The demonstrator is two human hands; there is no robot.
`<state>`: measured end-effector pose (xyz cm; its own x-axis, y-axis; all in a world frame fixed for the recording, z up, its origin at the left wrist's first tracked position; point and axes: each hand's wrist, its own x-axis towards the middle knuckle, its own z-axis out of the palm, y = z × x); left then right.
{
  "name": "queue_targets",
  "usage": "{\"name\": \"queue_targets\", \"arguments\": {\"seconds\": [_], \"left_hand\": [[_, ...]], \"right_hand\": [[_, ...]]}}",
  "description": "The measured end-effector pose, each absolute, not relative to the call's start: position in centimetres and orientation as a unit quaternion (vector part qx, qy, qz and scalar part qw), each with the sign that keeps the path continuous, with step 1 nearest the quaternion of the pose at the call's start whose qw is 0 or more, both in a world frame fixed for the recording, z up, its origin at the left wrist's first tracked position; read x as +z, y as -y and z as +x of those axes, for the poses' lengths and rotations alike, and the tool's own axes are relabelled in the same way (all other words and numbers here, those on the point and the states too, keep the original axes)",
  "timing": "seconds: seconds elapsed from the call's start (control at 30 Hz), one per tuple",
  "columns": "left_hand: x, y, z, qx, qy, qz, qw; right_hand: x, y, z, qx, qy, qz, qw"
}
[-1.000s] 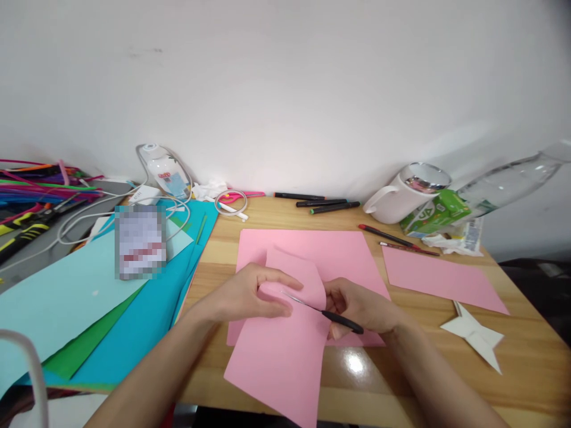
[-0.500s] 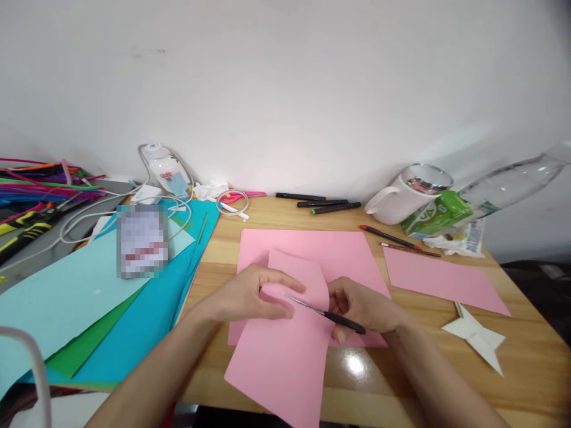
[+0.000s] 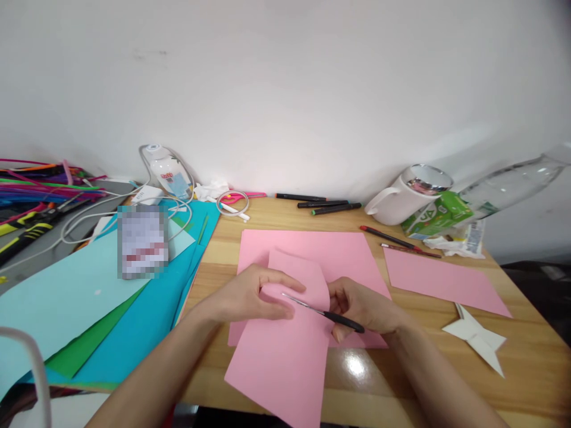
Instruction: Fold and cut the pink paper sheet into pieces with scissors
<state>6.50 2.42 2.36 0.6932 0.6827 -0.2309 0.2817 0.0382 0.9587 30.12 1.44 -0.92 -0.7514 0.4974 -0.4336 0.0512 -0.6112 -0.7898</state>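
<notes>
My left hand (image 3: 261, 292) pinches the left edge of a pink paper sheet (image 3: 285, 362), thumb and fingers on either side of a bend in it. The sheet curves upward at the bend, and its near end hangs past the table's front edge. Black-handled scissors (image 3: 341, 321) are held by my right hand (image 3: 359, 306) at the sheet's right edge. Their metal blade lies across the paper, its tip close to my left thumb; the other blade is hidden. Beneath lies a larger pink sheet (image 3: 303, 236), flat on the wooden table (image 3: 214, 362).
To the right lie a pink strip (image 3: 446, 279) and a white folded paper star (image 3: 477, 339). Several markers (image 3: 323, 203), a white mug (image 3: 401, 196) and a plastic bottle (image 3: 508, 184) stand or lie along the back. Coloured sheets (image 3: 134, 339) and a phone (image 3: 143, 241) occupy the left.
The scissors' handle has shifted very slightly left. Both hands and the pink sheet look otherwise the same.
</notes>
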Motion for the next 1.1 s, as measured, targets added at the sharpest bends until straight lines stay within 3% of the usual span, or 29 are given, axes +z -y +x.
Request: {"name": "queue_targets", "arguments": {"seconds": [1.1], "left_hand": [[2.26,-2.61,6.52,0.168,-0.341,0.701,0.603]], "right_hand": [[-1.06,-1.52,30.08,0.835,0.433,-0.308,0.146]]}}
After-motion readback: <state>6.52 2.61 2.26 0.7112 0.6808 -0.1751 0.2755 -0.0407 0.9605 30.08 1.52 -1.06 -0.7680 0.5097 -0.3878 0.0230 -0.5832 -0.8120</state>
